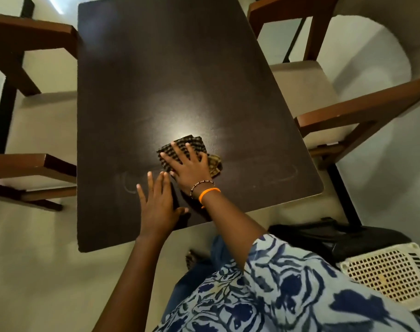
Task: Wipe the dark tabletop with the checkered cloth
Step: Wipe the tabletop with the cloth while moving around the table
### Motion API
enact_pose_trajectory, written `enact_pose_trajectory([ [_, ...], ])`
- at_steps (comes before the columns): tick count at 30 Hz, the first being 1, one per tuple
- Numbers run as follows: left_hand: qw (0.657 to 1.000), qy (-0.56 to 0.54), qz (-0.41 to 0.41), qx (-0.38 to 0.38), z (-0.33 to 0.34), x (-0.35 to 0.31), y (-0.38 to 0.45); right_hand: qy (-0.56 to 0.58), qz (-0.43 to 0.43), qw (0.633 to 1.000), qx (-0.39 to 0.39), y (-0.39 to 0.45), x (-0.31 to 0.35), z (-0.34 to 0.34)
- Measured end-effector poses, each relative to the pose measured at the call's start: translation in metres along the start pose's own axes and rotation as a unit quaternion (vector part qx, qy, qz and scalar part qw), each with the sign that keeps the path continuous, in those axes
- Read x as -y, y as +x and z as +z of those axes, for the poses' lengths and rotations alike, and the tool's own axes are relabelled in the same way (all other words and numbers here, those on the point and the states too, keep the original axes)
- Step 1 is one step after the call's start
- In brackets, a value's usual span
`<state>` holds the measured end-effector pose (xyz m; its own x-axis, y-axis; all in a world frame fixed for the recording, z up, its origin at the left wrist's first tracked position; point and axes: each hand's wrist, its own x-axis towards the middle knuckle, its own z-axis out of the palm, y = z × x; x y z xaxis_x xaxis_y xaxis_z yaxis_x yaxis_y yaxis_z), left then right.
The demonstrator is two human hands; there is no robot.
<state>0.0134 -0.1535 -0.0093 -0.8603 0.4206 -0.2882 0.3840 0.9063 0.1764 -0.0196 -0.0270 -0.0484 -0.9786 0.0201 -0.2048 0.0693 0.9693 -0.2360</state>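
The dark tabletop [170,75] fills the middle of the head view, with a bright glare spot near its centre. A folded checkered cloth [194,142] lies flat on it, near the front half. My right hand [188,165] presses down on the cloth with fingers spread, bracelets on the wrist. My left hand [157,203] rests flat on the bare tabletop just left of the right wrist, fingers apart, holding nothing. Faint wipe streaks curve across the surface near the front edge.
Brown wooden chairs with pale seats stand on both sides: one on the left [34,135], one on the right [343,116]. A white perforated plastic basket [391,271] and a black object [324,233] sit on the floor at lower right.
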Motion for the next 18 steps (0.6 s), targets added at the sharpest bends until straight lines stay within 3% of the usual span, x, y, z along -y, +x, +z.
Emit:
enact_pose_trajectory([
  [4, 1.000, -0.001, -0.005, 0.008, -0.002, -0.002, -0.003, -0.022, -0.006, 1.000, -0.021, -0.016, -0.047, -0.011],
  [13, 0.999, 0.034, 0.009, 0.027, 0.002, -0.037, 0.006, -0.011, 0.223, 0.973, -0.062, -0.074, -0.208, -0.042],
  [18, 0.999, 0.027, -0.017, 0.039, 0.007, -0.039, -0.001, 0.031, 0.321, 0.941, -0.102, -0.068, -0.174, -0.033],
])
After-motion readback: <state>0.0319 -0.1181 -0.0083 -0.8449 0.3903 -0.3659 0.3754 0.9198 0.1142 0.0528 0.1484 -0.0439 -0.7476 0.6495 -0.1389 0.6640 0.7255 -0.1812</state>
